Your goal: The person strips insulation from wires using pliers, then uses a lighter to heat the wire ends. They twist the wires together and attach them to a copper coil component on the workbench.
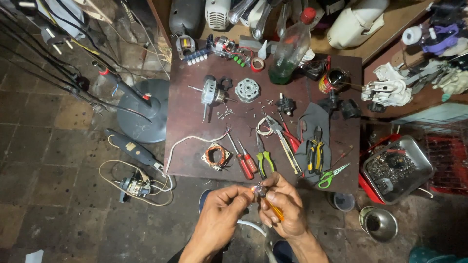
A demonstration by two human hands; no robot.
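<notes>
1. The left hand point(222, 210) and the right hand point(284, 207) met just below the near edge of the dark brown worktop point(190, 117), fingertips pinched together over a small part point(259, 189).
2. The small part sat between the two hands, at the fingertips; it was too small and blurred to name, though it showed a glint of copper and purple.
3. The left grip was closed, thumb and forefinger pinching the small part from the left.
4. The right grip was closed around a yellow-handled tool point(274, 209), whose handle ran down through the palm while its tip reached the small part.
5. On the worktop just above the hands lay two red-handled screwdrivers point(243, 161), green-handled pliers point(263, 159) and a copper-wound stator coil point(216, 156) with a white cable point(195, 140) running from it.
6. Further right, yellow-and-black pliers point(315, 153) rested on a grey cloth point(312, 122), with green-handled scissors point(332, 175) near the edge.
7. A motor with its shaft point(210, 93) and a round metal housing point(247, 90) lay farther back, loose screws scattered near them.
8. A plastic bottle with a red cap point(291, 46) stood at the far side.
9. A metal tray of small parts point(397, 168) sat to the right, off the worktop.
</notes>
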